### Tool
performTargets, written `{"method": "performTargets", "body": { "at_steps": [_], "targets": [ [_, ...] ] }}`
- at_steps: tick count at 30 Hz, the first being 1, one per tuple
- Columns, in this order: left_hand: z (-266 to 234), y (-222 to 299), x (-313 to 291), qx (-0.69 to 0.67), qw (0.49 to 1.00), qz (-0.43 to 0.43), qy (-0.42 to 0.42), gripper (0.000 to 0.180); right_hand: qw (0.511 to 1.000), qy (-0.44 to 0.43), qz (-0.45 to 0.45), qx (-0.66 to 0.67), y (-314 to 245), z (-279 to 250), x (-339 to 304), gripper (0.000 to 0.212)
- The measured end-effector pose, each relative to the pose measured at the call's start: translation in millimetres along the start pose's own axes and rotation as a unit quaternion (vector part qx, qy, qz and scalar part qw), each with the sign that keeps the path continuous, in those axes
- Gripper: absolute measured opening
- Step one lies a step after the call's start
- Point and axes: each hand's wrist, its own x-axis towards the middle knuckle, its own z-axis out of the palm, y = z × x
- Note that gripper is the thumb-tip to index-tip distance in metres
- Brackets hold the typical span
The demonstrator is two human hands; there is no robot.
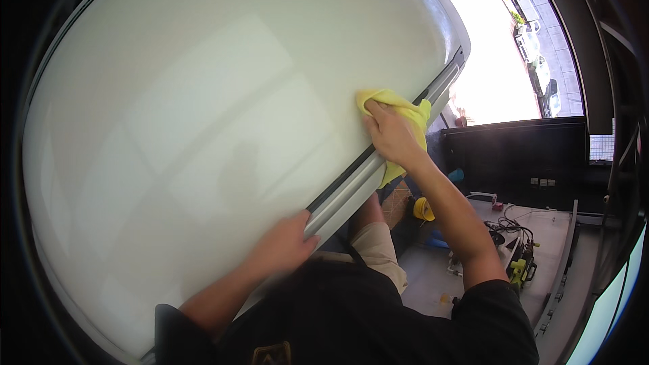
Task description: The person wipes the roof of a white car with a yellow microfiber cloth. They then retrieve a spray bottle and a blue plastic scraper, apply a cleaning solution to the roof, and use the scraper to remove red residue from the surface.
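Observation:
A glossy white vehicle roof fills the left and middle of the view. Along its near right edge runs a silver roof rail beside a black strip. My left hand is closed over the rail low in the picture, its fingers wrapped around the edge. Farther up, my right hand grips a bunched yellow cloth and presses it on the rail and the roof border. Part of the cloth hangs down outside the rail. Some right fingertips are hidden in its folds.
Below on the right stand a yellow bucket and a lime-green machine with black cables. A black low wall lies beyond. Through the bright opening, parked cars show outside. Soft reflections cross the roof.

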Motion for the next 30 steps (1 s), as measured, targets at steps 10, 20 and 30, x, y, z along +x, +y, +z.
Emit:
{"method": "performTargets", "body": {
  "at_steps": [10,20,30],
  "targets": [
    [-3.0,4.6,1.8,0.003,1.000,-0.014,-0.014,0.036,0.994,0.039,0.090,-0.052,-1.3,-2.1,26.5,0.032],
    [-4.2,-1.2,2.3,-0.007,1.000,0.009,-0.012,0.037,0.982,0.097,-0.160,0.034,10.2,0.8,16.7,0.031],
    [-6.5,-0.7,2.6,-0.001,1.000,-0.008,-0.015,0.037,0.982,0.058,-0.180,-0.003,-15.1,23.2,-3.9,0.036]
  ]
}}
